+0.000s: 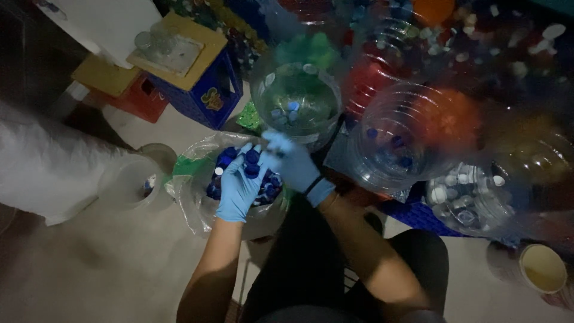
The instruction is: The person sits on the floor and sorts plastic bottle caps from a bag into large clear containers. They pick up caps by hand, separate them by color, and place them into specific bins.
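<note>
Left hand (238, 188), blue-gloved, curls its fingers (246, 157) around dark blue plastic bottle caps (251, 162); right hand (293, 162) is blurred, its grip unreadable.

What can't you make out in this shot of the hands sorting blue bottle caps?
Head view:
- Right hand: motion-blurred, so its grip and any cap in it are unclear.
- Left hand: fingers touch blue caps; a firm hold cannot be told.
- Bag bottom: hidden by caps.
- Far containers: dim, blurred.
</note>
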